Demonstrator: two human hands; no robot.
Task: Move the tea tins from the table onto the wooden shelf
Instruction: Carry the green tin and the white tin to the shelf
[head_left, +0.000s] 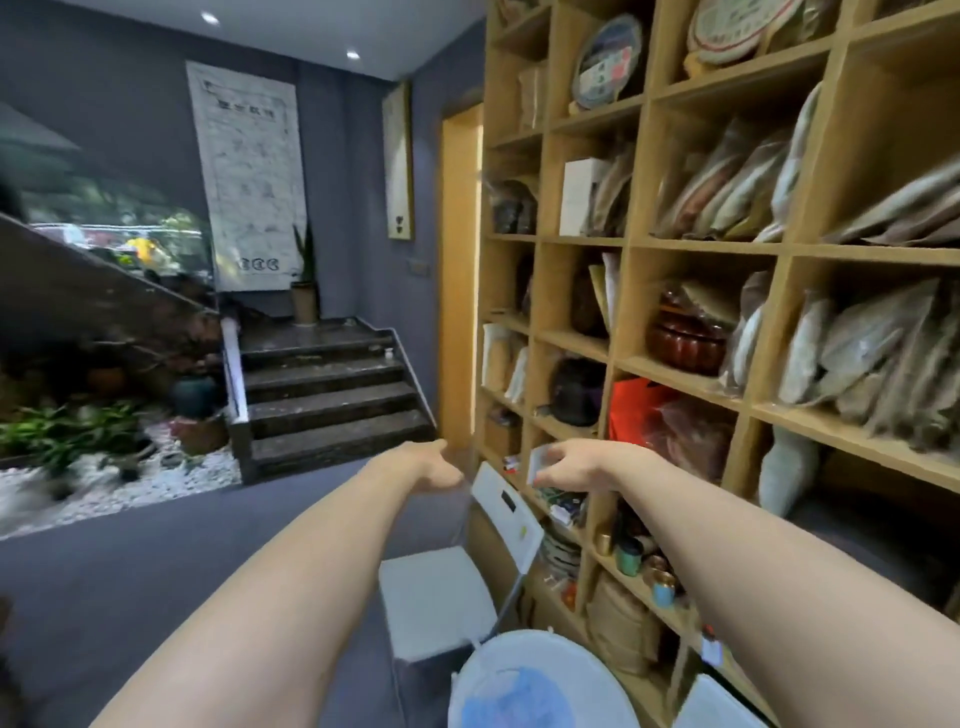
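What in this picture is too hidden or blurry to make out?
- Head view: the small pale object in the right hand is blurred and half covered by the fingers; tin or not, unclear.
- The left hand has its fingers turned away; empty or not, unclear.
- The table is out of frame.
- The small tins on the low wooden shelf have labels too small to read.

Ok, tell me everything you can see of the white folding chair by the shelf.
The white folding chair stands unfolded on the grey floor, close beside the wooden shelf. It looks like plastic on a thin pale frame. The backrest has a dark slot near its top and leans toward the shelf's lower compartments; whether they touch is unclear. The flat seat is bare. The left hand hovers above the backrest, apart from it. A round white lid hides the seat's near corner.
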